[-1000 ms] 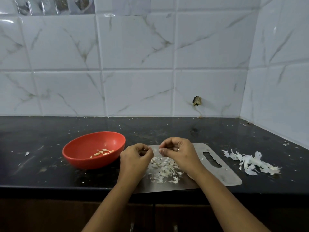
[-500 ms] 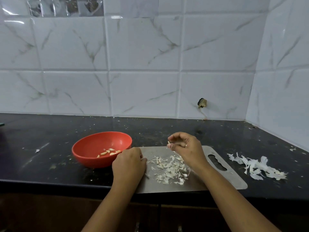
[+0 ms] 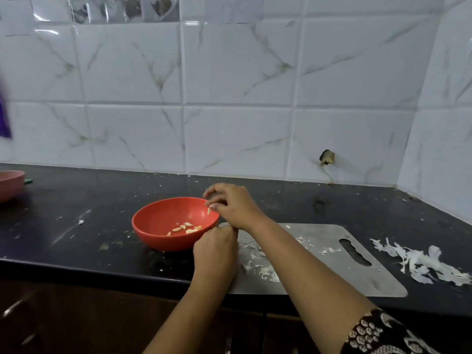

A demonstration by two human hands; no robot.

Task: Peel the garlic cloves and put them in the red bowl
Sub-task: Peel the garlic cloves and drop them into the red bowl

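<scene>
I'm at the drop: my right hand pinches a peeled clove over the bowl, my left hand lies curled at the board edge, contents unseen, so next I just loosen my fingers

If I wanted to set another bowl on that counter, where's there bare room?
Widest free stretch: black counter between the pink bowl and the red bowl, just crumbs. The strip behind the steel board, up to the tiles. Crowded: left hand and right hand at the red bowl's right rim, skins on the board, peel pile right of it.
</scene>
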